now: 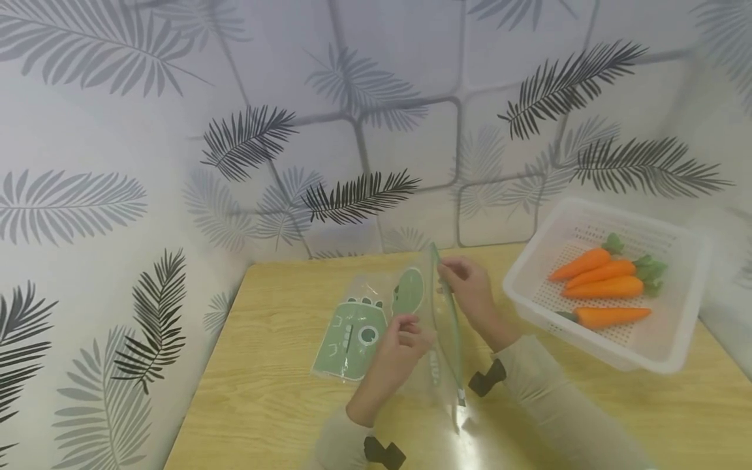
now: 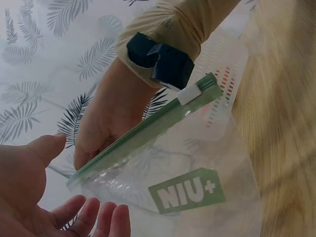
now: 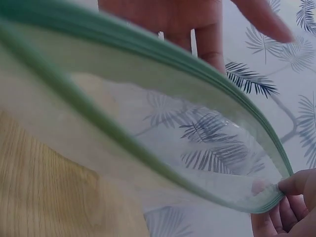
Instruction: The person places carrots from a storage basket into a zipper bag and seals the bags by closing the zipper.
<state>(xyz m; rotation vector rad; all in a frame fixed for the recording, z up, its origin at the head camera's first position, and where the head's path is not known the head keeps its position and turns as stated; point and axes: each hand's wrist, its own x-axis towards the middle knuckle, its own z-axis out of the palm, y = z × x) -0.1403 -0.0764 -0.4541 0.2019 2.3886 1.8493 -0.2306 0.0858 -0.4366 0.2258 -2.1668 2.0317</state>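
A clear zip bag (image 1: 446,326) with a green slider strip stands upright between the two hands. Its green NIU+ label (image 2: 187,190) shows in the left wrist view. My right hand (image 1: 472,290) pinches one end of the strip between thumb and fingers. In the right wrist view the bag's mouth (image 3: 163,148) gapes between its two green edges. On the other side of the bag is my left hand (image 1: 402,346), its fingers loosely bent and holding nothing. The white slider (image 2: 188,94) sits near the end away from the right hand.
Left of the bag, a flat clear pack (image 1: 352,339) with a green cartoon print lies on the wooden table (image 1: 252,405). A white basket (image 1: 599,349) holding several orange carrots (image 1: 605,287) stands at the right. Behind the table rises a leaf-patterned wall (image 1: 405,143).
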